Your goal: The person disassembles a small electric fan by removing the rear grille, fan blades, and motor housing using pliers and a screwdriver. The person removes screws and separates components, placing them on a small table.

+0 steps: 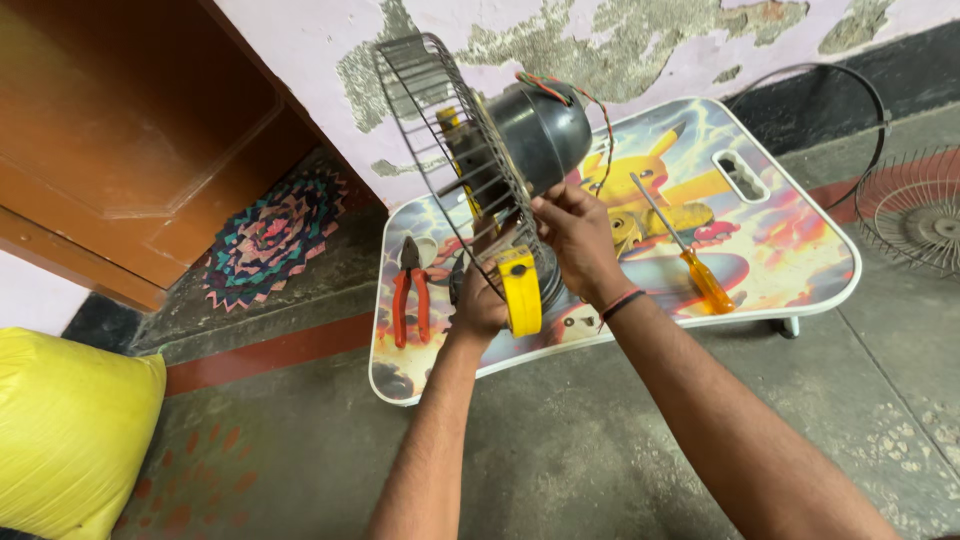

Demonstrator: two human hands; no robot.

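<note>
1. Yellow plastic marks the stand (520, 290) of a small fan; the left hand (478, 305) is clasped around it from the left side, fingers wrapped on the part below the wire guard.
2. The right hand (572, 235) grips the fan at the junction behind the guard, fingers curled onto the neck under the motor housing. A dark and red band sits on that wrist.
3. The rear wire guard (450, 150) is metal, round and tilted, its face turned towards the left of the view. It stands attached in front of the black motor housing (540, 130).
4. Red and green wires (560, 90) loop over the top of the motor housing.
5. The fan is held above a low table (800, 270) with a white rim and a colourful cartoon print showing a yellow character.
6. On the table, left of the hands, lie red-handled pliers (410, 290). Right of the hands lies a screwdriver (690, 260) with an orange handle.
7. A second wire guard (915, 210) rests on the floor at the right edge, beside a loose metal ring (860, 90) leaning at the wall.
8. A yellow sack (70, 430) sits at the lower left; a patterned mat (270, 240) lies before a brown door (130, 130).
</note>
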